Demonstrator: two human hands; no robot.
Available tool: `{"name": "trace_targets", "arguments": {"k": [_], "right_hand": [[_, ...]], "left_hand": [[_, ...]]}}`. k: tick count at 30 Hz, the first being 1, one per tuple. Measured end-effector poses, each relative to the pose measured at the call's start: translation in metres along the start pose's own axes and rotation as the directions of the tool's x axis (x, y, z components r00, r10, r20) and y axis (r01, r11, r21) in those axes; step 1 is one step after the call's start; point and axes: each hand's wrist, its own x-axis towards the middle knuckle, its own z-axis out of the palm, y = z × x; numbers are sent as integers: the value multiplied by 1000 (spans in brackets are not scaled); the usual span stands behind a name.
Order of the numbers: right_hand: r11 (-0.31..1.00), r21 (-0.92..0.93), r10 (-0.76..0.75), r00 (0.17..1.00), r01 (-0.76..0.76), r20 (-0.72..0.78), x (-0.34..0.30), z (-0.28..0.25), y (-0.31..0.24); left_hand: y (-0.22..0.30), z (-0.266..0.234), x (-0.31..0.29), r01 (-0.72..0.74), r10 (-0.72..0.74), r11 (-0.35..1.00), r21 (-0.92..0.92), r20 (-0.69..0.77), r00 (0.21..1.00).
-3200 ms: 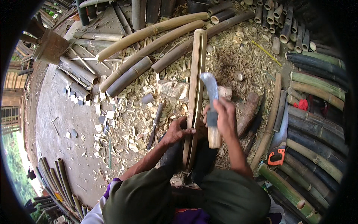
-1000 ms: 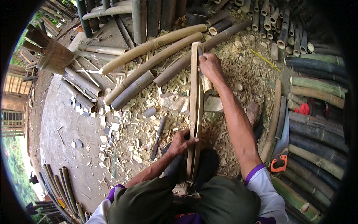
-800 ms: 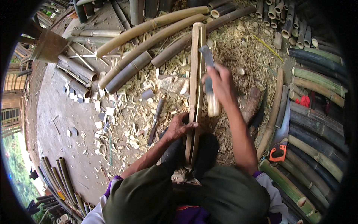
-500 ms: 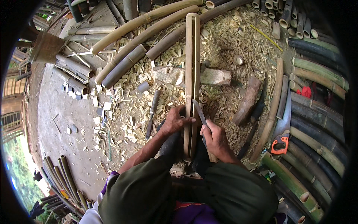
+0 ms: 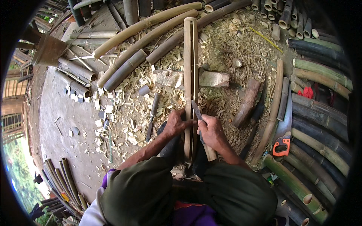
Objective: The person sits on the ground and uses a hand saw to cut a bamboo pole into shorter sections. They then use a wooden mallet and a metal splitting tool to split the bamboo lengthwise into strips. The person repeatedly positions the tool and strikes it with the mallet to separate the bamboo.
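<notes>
A long bamboo pole (image 5: pixel 187 56) with a lengthwise slit points away from me between my knees, its far part resting across a rough log (image 5: pixel 214 80). My left hand (image 5: pixel 176 123) is closed around the pole's near part, thumb laid across the top. In my right hand (image 5: pixel 212 130) is a knife (image 5: pixel 196 110), gripped low on its dark blade. Its tip lies at the slit's right edge, and the pale wooden handle (image 5: pixel 210 152) sticks out below my fist toward my knee. A chisel (image 5: pixel 154 113) lies on the shavings left of the pole.
Wood chips (image 5: pixel 130 124) cover the ground. Long bamboo poles (image 5: pixel 151 35) lie at the far left. A short log (image 5: pixel 247 103) and an orange-handled saw (image 5: pixel 281 145) are on the right, beside stacked bamboo (image 5: pixel 320 135). A yellow tape (image 5: pixel 267 39) lies far right.
My right hand has moved a little forward and closer to the pole with the knife. My left hand keeps its hold on the pole. The whole view has shifted slightly.
</notes>
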Motion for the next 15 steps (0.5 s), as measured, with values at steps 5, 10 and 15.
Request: {"name": "trace_targets", "arguments": {"k": [5, 10, 15], "right_hand": [[981, -22, 194, 976, -193, 98, 15, -11, -16], [953, 69, 258, 913, -294, 317, 58, -46, -19], [828, 281, 336, 831, -485, 444, 79, -63, -31]], "left_hand": [[-7, 3, 0, 30, -28, 996, 84, -35, 999], [5, 8, 1, -22, 23, 998, 64, -19, 1000], [-3, 8, 14, -41, 59, 969, 244, -68, 996]]}}
